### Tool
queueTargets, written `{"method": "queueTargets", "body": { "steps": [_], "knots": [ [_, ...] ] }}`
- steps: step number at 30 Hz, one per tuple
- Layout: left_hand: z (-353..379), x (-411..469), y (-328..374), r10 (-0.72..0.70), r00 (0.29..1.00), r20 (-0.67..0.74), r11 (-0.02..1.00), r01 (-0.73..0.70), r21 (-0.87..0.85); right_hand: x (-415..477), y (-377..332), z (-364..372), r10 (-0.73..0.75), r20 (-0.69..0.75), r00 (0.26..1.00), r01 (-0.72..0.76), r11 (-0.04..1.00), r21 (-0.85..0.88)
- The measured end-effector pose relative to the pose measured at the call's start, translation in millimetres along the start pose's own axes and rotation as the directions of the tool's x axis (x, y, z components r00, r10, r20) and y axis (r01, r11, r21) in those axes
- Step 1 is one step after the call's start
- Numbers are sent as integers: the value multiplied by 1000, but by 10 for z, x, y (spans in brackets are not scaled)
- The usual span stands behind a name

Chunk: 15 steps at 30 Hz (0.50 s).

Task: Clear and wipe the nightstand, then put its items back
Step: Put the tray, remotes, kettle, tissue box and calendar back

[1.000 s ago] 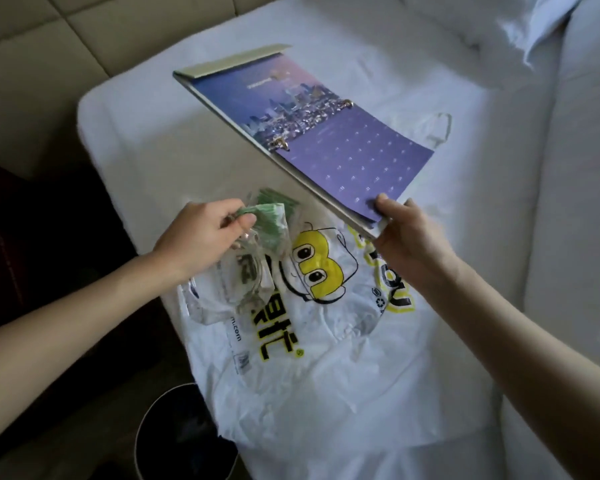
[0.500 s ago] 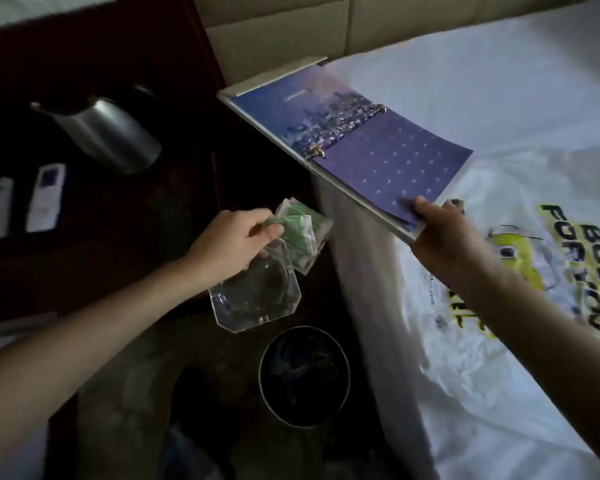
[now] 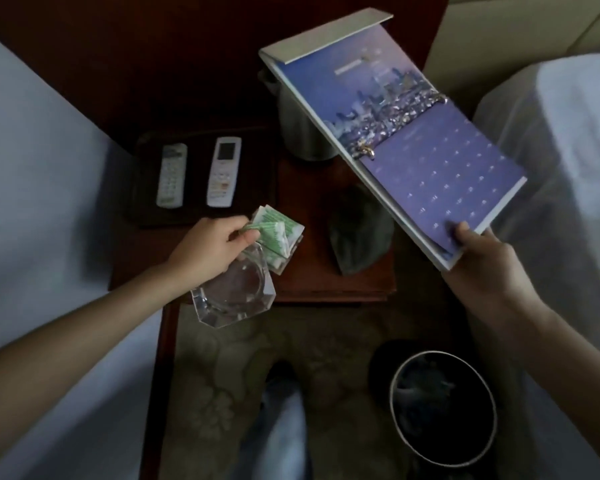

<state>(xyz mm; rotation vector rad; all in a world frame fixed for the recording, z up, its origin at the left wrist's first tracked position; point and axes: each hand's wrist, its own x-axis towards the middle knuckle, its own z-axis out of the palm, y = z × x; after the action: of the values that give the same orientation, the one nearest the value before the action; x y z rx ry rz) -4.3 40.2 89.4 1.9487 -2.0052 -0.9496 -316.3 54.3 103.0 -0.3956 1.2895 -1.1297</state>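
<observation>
I've got the left hand (image 3: 208, 251) curled round the glass ashtray (image 3: 236, 296) and green packets (image 3: 278, 233) at 9 o'clock over the bench (image 3: 326, 282), right hand (image 3: 478, 261) pinching the calendar (image 3: 430, 161) at 2.

I logged the head view as dim overall, with low contrast. The nightstand (image 3: 309, 271) top read near black in its far half, and the waste bin (image 3: 444, 417) interior showed no detail. The brightest areas were the calendar (image 3: 430, 157) face and the pale bedding (image 3: 568, 168) at upper right; I could not locate the light source. The glass ashtray (image 3: 236, 299) showed faint edge highlights. Calendar print was blurred and unreadable. Straight edges bowed toward the frame borders, and the corners were soft.
</observation>
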Motion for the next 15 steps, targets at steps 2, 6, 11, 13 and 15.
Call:
{"method": "queueTargets", "body": {
  "steps": [2,6,11,13,15],
  "knots": [
    [-74,89,-201,56,998,36,998,-57,6,-44,100,155,4,-14,1000,-4,998,-58],
    [-28,240,-420,149,987,52,988,-147,-46,89,407,123,-109,34,994,102,983,152],
    [302,379,-668,181,982,-49,981,-184,-66,225,645,166,-188,140,972,176,980,96],
    [413,401,-754,196,974,-111,979,-202,-39,291,752,119,-235,227,945,206,968,144],
    [467,399,-840,195,965,-177,978,-205,-36,298,859,151,-277,271,922,247,959,141]
  ]
}}
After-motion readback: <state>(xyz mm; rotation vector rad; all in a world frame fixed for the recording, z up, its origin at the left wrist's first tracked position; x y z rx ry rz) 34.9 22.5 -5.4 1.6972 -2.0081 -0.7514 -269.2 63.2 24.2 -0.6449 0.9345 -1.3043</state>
